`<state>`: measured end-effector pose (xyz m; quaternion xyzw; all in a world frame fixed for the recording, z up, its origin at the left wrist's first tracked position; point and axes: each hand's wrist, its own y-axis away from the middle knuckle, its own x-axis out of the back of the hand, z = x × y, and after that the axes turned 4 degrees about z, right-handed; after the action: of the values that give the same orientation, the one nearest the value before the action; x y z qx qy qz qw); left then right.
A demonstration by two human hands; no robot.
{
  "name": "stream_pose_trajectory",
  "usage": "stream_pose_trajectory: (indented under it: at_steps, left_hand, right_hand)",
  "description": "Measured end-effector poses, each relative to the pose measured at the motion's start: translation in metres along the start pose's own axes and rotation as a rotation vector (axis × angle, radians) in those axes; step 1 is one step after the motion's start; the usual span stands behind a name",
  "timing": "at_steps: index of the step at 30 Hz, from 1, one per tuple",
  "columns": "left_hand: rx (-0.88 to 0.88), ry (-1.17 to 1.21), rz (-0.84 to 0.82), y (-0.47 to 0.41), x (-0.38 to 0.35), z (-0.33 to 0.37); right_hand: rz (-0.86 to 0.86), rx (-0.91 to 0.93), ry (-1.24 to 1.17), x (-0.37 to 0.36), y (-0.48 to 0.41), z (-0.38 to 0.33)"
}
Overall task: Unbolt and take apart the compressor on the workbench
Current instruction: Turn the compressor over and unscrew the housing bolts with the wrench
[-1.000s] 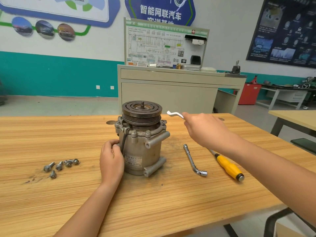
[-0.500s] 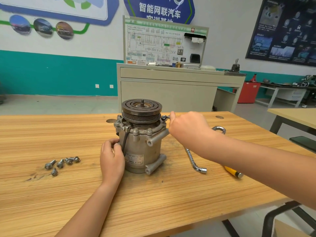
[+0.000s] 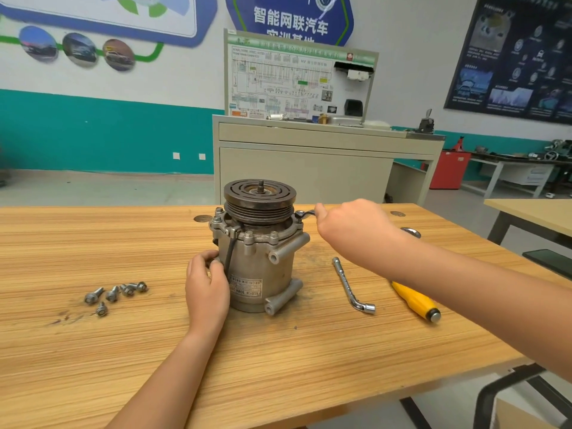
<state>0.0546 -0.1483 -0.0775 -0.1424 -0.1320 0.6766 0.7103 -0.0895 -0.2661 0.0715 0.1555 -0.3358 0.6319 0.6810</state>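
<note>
A grey metal compressor (image 3: 263, 261) with a dark grooved pulley on top stands upright in the middle of the wooden workbench (image 3: 93, 351). My left hand (image 3: 205, 287) grips its left side near a black cable. My right hand (image 3: 353, 226) holds a silver wrench (image 3: 305, 214), whose ring end sits over a bolt on the compressor's upper right flange. The wrench's other end (image 3: 410, 232) pokes out behind my right wrist. Several loose bolts (image 3: 116, 294) lie on the bench to the left.
An L-shaped socket wrench (image 3: 351, 287) and a yellow-handled screwdriver (image 3: 416, 301) lie on the bench right of the compressor, partly under my right forearm. A beige training cabinet (image 3: 309, 162) stands behind the bench. Another table (image 3: 532, 212) is at the right.
My right hand brought the wrench down from the air to the compressor's upper right flange and set its end on a bolt. The left hand stayed on the compressor's side.
</note>
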Motion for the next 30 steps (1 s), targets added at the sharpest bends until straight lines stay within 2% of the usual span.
stream_pose_trajectory:
  at_steps: [3, 7, 13, 16, 18, 22, 25, 30]
  left_hand:
    - [0.007, 0.008, 0.003, 0.0, 0.001, -0.001]
    - [0.024, 0.018, 0.019, -0.001, 0.0, -0.001]
    - [0.03, 0.026, 0.018, -0.004, 0.0, -0.001]
    - [0.043, 0.026, 0.011, -0.003, 0.0, -0.002]
    - [0.046, 0.029, 0.014, -0.003, 0.0, -0.003]
    - [0.058, 0.041, 0.02, -0.004, -0.001, -0.004]
    - [0.065, 0.042, 0.025, -0.005, -0.002, -0.004]
    - [0.057, 0.041, 0.014, -0.005, 0.0, -0.002]
  right_hand:
    - [0.053, -0.08, -0.079, -0.022, -0.006, 0.021]
    - [0.112, -0.09, -0.12, -0.051, -0.03, 0.042]
    - [0.262, -0.166, -0.363, -0.074, -0.082, 0.012]
    - [0.308, -0.159, -0.393, -0.074, -0.087, 0.012]
    - [0.325, -0.242, -0.434, -0.07, -0.079, 0.022]
    - [0.402, -0.481, -0.663, -0.053, -0.041, 0.034]
    - [0.27, -0.46, -0.569, -0.037, -0.01, 0.029]
    - [0.053, -0.28, -0.403, -0.016, 0.011, 0.006]
